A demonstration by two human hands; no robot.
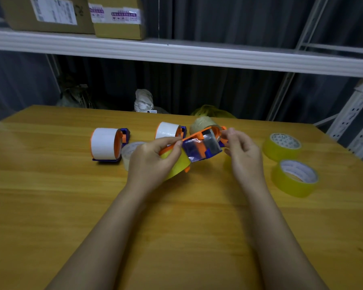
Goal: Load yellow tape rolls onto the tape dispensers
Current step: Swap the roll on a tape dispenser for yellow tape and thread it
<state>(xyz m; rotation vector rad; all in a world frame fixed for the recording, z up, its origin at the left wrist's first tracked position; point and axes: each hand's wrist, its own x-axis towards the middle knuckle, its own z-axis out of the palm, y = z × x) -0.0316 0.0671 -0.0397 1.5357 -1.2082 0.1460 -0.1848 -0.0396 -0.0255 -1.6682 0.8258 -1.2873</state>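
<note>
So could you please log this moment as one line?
left hand: grips orange tape dispenser with yellow tape roll | right hand: pinches tape end

Both forearms bare, no sleeves/gloves; left hand (153, 158), right hand (242, 152).

A packing or stockroom: labelled cardboard boxes (50, 13) on metal shelving (176, 54) (curtained behind).

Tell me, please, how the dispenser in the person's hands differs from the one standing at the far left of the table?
The held dispenser is lifted off the table and tilted, gripped by the left hand with the right hand at its other end; the left dispenser stands alone on the table. The held dispenser carries a yellow roll; the left dispenser carries a white one. Both have orange and blue plastic bodies.
</note>
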